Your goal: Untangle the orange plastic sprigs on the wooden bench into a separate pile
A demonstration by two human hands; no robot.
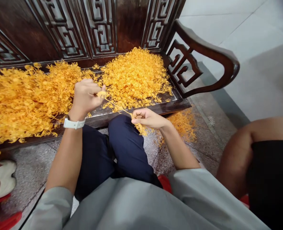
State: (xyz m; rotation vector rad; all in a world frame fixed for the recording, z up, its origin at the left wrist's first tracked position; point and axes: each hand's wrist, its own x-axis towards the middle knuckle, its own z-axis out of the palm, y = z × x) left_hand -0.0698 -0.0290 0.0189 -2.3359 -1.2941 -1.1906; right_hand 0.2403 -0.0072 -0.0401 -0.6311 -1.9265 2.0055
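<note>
My left hand [86,95], with a white watch band on the wrist, is closed on one end of a thin yellow plastic stem [116,104]. A small yellow pronged piece [102,94] shows at its thumb. The stem stretches taut and slanting over to my right hand [148,118], whose thumb and fingers pinch its other end above my knee. More yellow pronged pieces [140,128] hang just below those fingers. Behind my hands, a rounded heap of loose yellow pieces [136,78] lies on the dark wooden bench [98,121]. To the left spreads a larger tangled heap of stemmed pieces [28,99].
A curved wooden armrest [208,48] closes off the bench at the right. Bare yellow stems [183,124] litter the floor below it. Another person's bent leg [237,159] is close on my right. At lower left stands a red stool [2,214] near a pale shoe-like object [2,177].
</note>
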